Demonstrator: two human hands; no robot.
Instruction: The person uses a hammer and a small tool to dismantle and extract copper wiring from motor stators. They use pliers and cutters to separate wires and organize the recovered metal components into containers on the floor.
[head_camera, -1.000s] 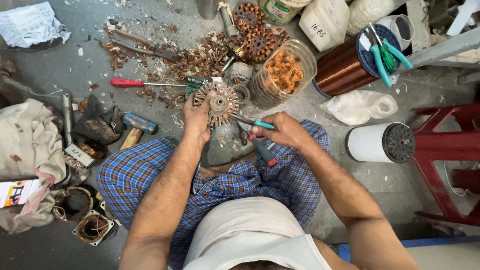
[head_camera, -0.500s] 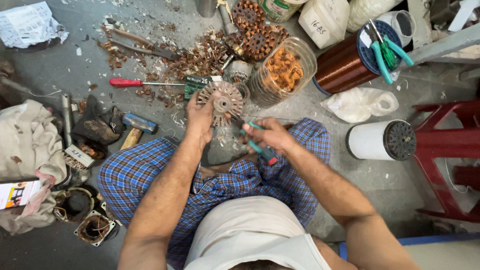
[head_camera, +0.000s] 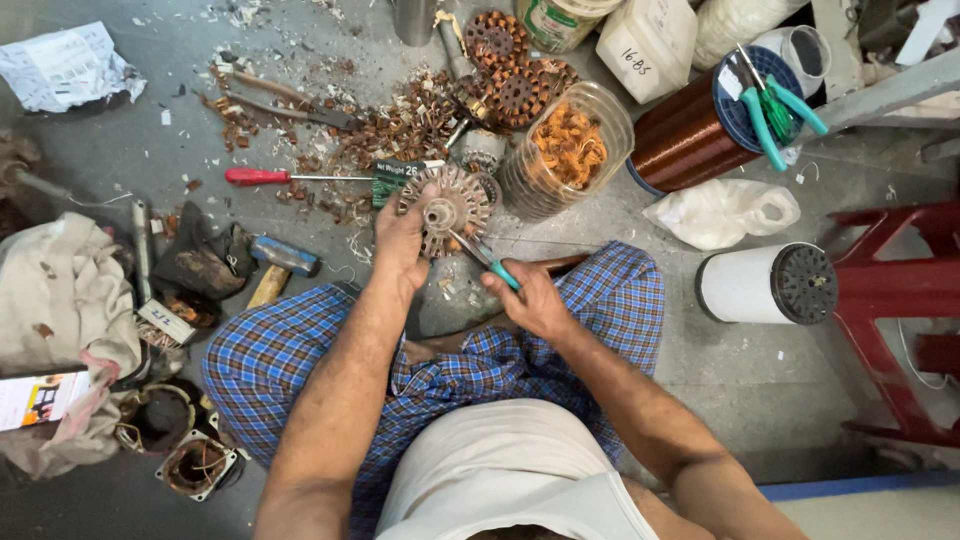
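The person sits on the concrete floor (head_camera: 620, 240) with a round, toothed metal motor core (head_camera: 447, 208) held up in front of the knees. The left hand (head_camera: 400, 245) has its grip closed around the lower left rim of the motor core, fingers wrapped over its edge. The right hand (head_camera: 530, 298), just below and to the right of the motor core, has its grip closed on the teal handle of a slim tool (head_camera: 482, 255), whose metal tip reaches up into the centre of the core.

Just to the right of the motor core stands a clear plastic jar (head_camera: 565, 150) holding orange-brown copper scraps. To the left of the core lies a red-handled screwdriver (head_camera: 285, 177), its shaft pointing toward the core. Above the core, a litter of copper wire bits (head_camera: 400, 125) spreads across the floor, with two more rusty toothed discs (head_camera: 515, 75) beyond it. Farther right of the jar lies a large spool of copper wire (head_camera: 700, 125) with teal-handled pliers (head_camera: 775, 110) resting on its blue end. A hammer (head_camera: 280, 265) lies below and left of the core, near the checked cloth over the left knee.
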